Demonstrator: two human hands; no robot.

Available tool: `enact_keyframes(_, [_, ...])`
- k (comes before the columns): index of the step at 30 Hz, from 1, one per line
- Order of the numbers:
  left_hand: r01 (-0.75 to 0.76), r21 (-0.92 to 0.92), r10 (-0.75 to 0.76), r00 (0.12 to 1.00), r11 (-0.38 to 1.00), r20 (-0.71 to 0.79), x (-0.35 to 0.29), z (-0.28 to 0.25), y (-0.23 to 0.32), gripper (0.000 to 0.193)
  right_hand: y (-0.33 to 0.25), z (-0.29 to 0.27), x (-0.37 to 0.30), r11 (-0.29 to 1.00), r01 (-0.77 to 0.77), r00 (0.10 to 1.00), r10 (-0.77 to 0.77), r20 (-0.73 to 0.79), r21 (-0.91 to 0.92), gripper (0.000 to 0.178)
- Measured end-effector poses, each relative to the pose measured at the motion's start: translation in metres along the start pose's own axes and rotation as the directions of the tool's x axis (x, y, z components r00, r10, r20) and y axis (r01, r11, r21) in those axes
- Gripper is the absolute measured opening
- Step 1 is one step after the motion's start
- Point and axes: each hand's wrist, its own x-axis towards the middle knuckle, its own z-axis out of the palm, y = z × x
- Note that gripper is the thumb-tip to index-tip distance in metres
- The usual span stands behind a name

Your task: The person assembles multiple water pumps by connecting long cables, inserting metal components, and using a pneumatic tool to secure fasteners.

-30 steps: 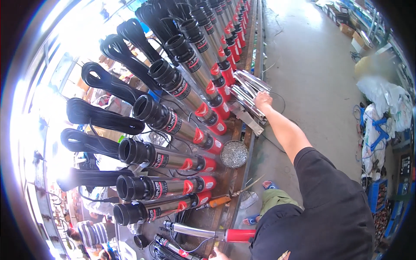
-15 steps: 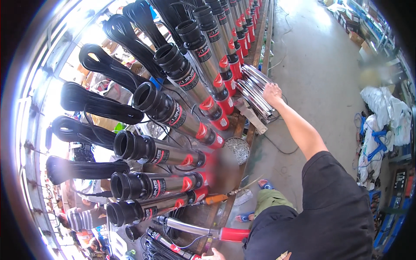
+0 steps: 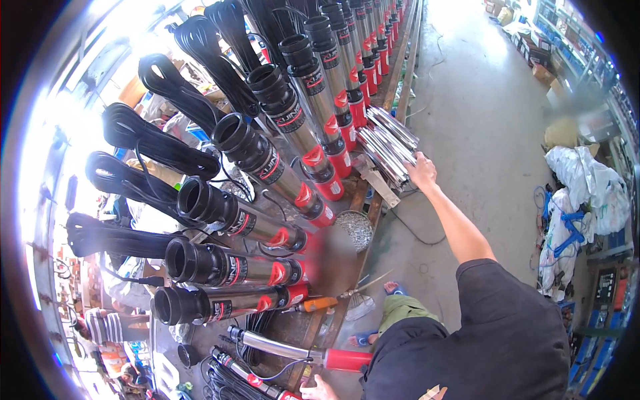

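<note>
My right hand point(image 3: 421, 171) reaches forward to a stack of shiny long metal strips point(image 3: 385, 148) lying at the bench edge. Its fingers are closed at the right side of the stack, seemingly on a strip; the fingertips are partly hidden. Low in the view, my left hand point(image 3: 319, 389) is partly cut off, its visible fingers apart. It is beside the lower end of a slim steel pump point(image 3: 247, 375) with black cable. Just above lies a steel tube with a red end point(image 3: 347, 360), close to my body.
Steel pumps with black tops and red bases point(image 3: 267, 163) stand in a long row, with coiled black cables point(image 3: 160, 140) behind. A round tray of small metal parts point(image 3: 357, 230) and an orange-handled tool point(image 3: 317, 305) are nearer. White bags point(image 3: 573, 180) lie right. Another person point(image 3: 110, 327) is far left.
My right hand has moved back toward me along the metal strips, to their right side. The whole view has shifted slightly; my left hand stays low by the slim pump.
</note>
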Motion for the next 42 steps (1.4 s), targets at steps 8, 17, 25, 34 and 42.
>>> enact_keyframes(8, [0.031,-0.055,-0.027,0.997,0.998,0.074,-0.001,0.009,0.014,0.06,-0.004,0.026,-0.01,0.998,0.036,0.999,-0.037,-0.001,-0.054,0.052])
enact_keyframes(17, [-0.02,-0.151,0.027,0.999,0.988,0.046,-0.006,0.004,0.013,0.055,0.001,0.04,0.008,0.816,0.287,0.95,-0.31,0.037,-0.502,0.028])
enact_keyframes(25, [-0.026,-0.253,0.039,0.998,0.967,0.046,-0.02,-0.004,0.009,0.051,-0.046,0.061,-0.025,0.749,0.467,0.88,-0.447,0.163,-0.469,0.051])
enact_keyframes(34, [-0.023,-0.251,0.035,0.999,0.968,0.042,-0.016,-0.007,0.016,0.047,-0.062,0.05,-0.006,0.912,0.28,0.945,-0.208,0.251,-0.299,0.048])
enact_keyframes(42, [0.003,-0.299,0.011,0.999,0.954,0.045,-0.02,0.011,0.019,0.048,-0.041,0.033,-0.015,0.989,0.122,0.989,-0.114,0.096,-0.086,0.041])
